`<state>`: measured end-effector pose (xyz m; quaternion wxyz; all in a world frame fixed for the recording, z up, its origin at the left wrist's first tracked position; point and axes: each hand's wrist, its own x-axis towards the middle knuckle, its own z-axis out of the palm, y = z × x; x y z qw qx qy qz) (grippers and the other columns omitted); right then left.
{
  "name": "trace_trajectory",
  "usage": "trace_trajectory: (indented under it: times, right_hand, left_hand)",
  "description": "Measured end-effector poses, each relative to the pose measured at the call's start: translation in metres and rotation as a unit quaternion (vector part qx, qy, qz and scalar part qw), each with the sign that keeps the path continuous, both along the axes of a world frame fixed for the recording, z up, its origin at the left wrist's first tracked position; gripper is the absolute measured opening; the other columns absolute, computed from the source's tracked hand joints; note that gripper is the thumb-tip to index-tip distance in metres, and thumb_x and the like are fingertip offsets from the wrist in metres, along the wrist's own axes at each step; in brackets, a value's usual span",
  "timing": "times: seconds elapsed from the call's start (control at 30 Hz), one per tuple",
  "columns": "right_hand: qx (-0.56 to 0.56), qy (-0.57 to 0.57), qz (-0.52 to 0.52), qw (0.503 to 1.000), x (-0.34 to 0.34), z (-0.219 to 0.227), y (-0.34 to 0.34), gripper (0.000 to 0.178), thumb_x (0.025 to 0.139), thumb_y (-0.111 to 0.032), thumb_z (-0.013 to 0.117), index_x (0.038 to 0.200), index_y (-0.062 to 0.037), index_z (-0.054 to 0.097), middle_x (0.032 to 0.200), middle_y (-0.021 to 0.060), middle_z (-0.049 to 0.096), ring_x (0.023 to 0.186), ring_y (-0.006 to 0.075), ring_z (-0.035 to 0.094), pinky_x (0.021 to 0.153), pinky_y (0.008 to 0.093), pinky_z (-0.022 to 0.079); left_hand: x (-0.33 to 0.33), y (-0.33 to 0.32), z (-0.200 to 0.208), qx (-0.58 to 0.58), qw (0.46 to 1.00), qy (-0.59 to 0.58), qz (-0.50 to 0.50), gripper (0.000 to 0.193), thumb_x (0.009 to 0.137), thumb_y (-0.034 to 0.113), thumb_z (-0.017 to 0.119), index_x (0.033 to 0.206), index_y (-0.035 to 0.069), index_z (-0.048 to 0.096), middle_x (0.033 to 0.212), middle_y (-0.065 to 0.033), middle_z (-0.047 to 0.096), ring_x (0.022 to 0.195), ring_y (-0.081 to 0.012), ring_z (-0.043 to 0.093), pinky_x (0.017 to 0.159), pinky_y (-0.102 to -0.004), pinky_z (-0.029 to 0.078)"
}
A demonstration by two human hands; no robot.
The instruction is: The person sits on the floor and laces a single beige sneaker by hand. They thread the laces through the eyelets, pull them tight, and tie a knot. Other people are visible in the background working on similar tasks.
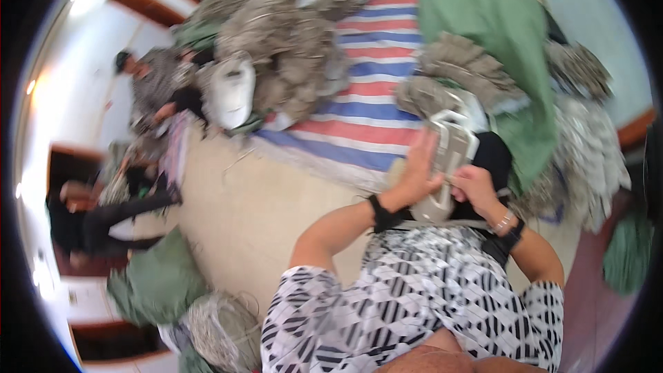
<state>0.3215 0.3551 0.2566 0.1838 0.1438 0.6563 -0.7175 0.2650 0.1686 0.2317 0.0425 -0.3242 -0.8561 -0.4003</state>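
Lying beyond the left hand (416,176) and right hand (476,187), both grasping a sole-shaped frame (452,148), are brown bundles (469,62).

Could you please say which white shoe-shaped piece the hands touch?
The beige-centred shoe-shaped piece between left hand and right hand; the whiter one is by a brownish heap.

The left hand (413,178) lies along the left side of the beige-and-white shoe-shaped piece (454,145), its fingers stretched upward close together and the thumb reaching inward over the piece. The right hand (478,188) is at the lower right edge of this same piece, with the fingers curled and the fingertips gathered close, although whether they pinch something is too small to tell. Both bare forearms, the left forearm (331,235) and the right forearm (535,252), are below the piece and slant inward toward it.
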Motion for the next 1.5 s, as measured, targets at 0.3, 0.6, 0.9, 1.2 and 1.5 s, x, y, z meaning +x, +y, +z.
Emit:
trace_trajectory:
  times: [0.3, 0.6, 0.9, 1.2, 1.5]
  right_hand:
    - [0.188, 0.119, 0.071, 0.972, 0.005, 0.008, 0.001, 0.006, 0.085, -0.002, 0.057, 0.09, 0.0013, 0.058, 0.066, 0.0057, 0.059, 0.049, 0.009, 0.053, 0.046, 0.0221, 0.044]
    - [0.293, 0.198, 0.034, 0.935, 0.014, 0.009, -0.007, 0.007, 0.086, -0.002, 0.06, 0.09, 0.0005, 0.056, 0.067, 0.0067, 0.059, 0.053, 0.0107, 0.055, 0.048, 0.026, 0.045]
    - [0.283, 0.167, 0.012, 0.944, 0.013, 0.006, -0.007, 0.004, 0.085, 0.0, 0.06, 0.086, 0.0015, 0.057, 0.07, 0.0065, 0.059, 0.057, 0.0112, 0.056, 0.052, 0.0255, 0.046]
    - [0.371, 0.224, 0.063, 0.899, 0.01, 0.009, -0.003, 0.007, 0.081, 0.002, 0.061, 0.086, 0.0038, 0.057, 0.078, 0.0107, 0.057, 0.066, 0.0175, 0.057, 0.062, 0.0287, 0.047]
    - [0.243, 0.098, -0.008, 0.965, 0.01, 0.002, -0.016, 0.006, 0.088, -0.005, 0.058, 0.086, 0.0005, 0.058, 0.066, 0.0008, 0.056, 0.049, 0.0061, 0.048, 0.043, 0.0208, 0.039]
  left_hand:
    - [0.012, -0.005, 0.009, -0.043, 0.997, -0.055, 0.043, 0.098, 0.069, 0.023, 0.068, 0.148, 0.003, 0.012, 0.152, -0.0254, 0.006, 0.14, -0.0434, 0.01, 0.114, -0.0474, 0.017]
    - [0.01, -0.014, 0.009, -0.018, 0.999, -0.045, 0.011, 0.098, 0.075, 0.026, 0.072, 0.149, 0.006, 0.012, 0.152, -0.0252, 0.007, 0.141, -0.0422, 0.009, 0.114, -0.0469, 0.019]
    - [0.005, -0.024, 0.003, -0.011, 0.999, -0.029, -0.025, 0.099, 0.076, 0.037, 0.072, 0.149, 0.006, 0.013, 0.152, -0.0264, 0.008, 0.14, -0.0434, 0.011, 0.113, -0.0482, 0.019]
    - [-0.003, -0.039, 0.015, -0.026, 0.996, -0.04, -0.075, 0.099, 0.075, 0.041, 0.072, 0.148, 0.004, 0.015, 0.15, -0.0287, 0.011, 0.139, -0.0446, 0.013, 0.113, -0.0467, 0.021]
    - [0.01, -0.036, 0.013, -0.026, 0.999, -0.005, -0.047, 0.099, 0.072, 0.035, 0.075, 0.147, 0.004, 0.019, 0.15, -0.0281, 0.013, 0.139, -0.0444, 0.017, 0.108, -0.0489, 0.027]
